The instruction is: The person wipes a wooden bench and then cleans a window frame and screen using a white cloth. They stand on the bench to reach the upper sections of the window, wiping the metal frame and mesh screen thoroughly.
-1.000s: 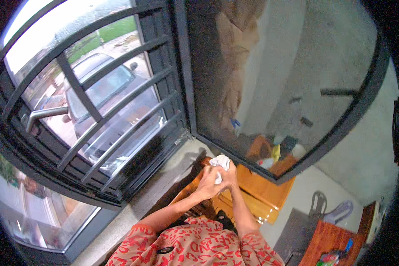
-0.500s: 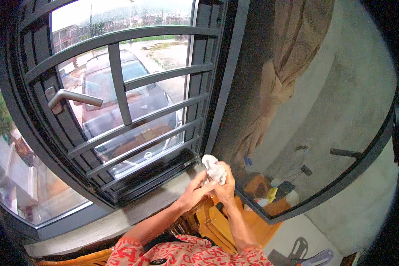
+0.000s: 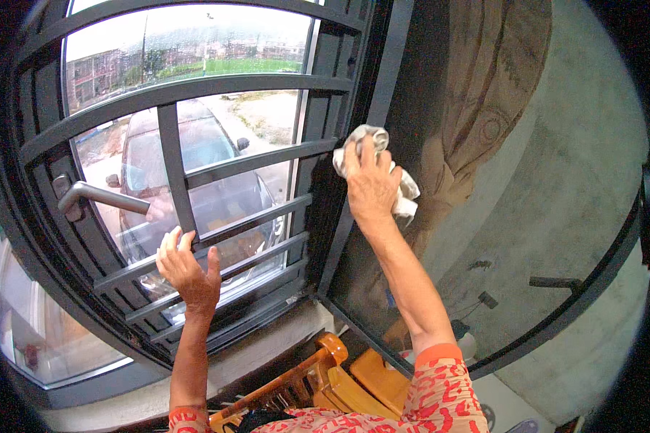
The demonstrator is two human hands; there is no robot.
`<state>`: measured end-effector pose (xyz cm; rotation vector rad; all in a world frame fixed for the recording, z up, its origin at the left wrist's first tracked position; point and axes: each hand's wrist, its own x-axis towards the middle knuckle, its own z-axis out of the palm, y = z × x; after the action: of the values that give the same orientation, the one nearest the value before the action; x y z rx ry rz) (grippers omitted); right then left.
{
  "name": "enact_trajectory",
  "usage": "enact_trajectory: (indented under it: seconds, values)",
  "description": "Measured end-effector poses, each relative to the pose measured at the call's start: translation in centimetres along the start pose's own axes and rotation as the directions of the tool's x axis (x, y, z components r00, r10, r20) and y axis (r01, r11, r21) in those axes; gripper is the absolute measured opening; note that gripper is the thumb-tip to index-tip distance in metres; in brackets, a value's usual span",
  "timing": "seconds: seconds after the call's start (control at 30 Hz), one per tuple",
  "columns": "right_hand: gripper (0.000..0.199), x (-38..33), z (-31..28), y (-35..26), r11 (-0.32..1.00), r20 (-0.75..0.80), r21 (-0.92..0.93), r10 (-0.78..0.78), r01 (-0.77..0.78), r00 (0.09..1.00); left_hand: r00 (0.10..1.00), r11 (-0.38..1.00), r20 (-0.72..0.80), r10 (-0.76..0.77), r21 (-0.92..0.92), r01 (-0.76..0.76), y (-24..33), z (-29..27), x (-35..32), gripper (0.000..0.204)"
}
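Note:
My right hand [image 3: 372, 191] is raised and closed on a crumpled white cloth [image 3: 408, 196]. The cloth lies against the upright dark frame edge and the opened glass pane [image 3: 484, 224] beside it. Fingers up and thumb held apart, my left hand [image 3: 189, 278] is at the dark metal window bars [image 3: 249, 220], close to where an upright bar meets a crosswise one. Its fingertips seem to touch the bars, and nothing is held in it. Left of that hand, a grey window handle [image 3: 112, 196] sticks out from the frame.
Below the window runs a pale sill [image 3: 144, 390]. An orange-brown wooden chair [image 3: 328, 350] stands close in front of me. A brown curtain [image 3: 484, 108] shows through the pane, which has a dark handle [image 3: 555, 282]. A parked car [image 3: 195, 159] is outside.
My hands were together low down around the cloth. They have separated: the right has carried the cloth up to the frame and pane, and the left has moved over to the bars.

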<state>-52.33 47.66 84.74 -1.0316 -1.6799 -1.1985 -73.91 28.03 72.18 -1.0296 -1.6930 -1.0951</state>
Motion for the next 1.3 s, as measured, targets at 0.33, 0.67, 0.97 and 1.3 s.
enact_trajectory:
  seconds: [0.33, 0.67, 0.97, 1.3]
  values:
    - [0.026, -6.4, 2.8, -1.9, 0.969, 0.104, 0.138, -0.219, 0.204, 0.970, 0.992, 1.000, -0.127, 0.003, 0.026, 0.001, -2.8, 3.4, -1.8, 0.051]
    - [0.026, 9.0, -1.5, 2.8, 0.988, -0.057, -0.117, -0.113, 0.105, 0.992, 0.956, 0.996, -0.282, 0.075, 0.076, -0.055, -5.2, 6.6, -2.9, 0.056]
    - [0.042, 4.0, -0.6, 0.5, 0.980, 0.021, -0.181, -0.082, 0.084, 0.996, 0.936, 0.993, -0.335, 0.108, 0.081, -0.086, -5.4, 6.8, -2.8, 0.055]
    - [0.038, -6.9, 1.0, -1.7, 0.986, 0.148, -0.010, -0.161, 0.164, 0.976, 0.939, 0.991, -0.320, 0.121, 0.086, -0.099, -5.1, 6.8, -2.8, 0.054]
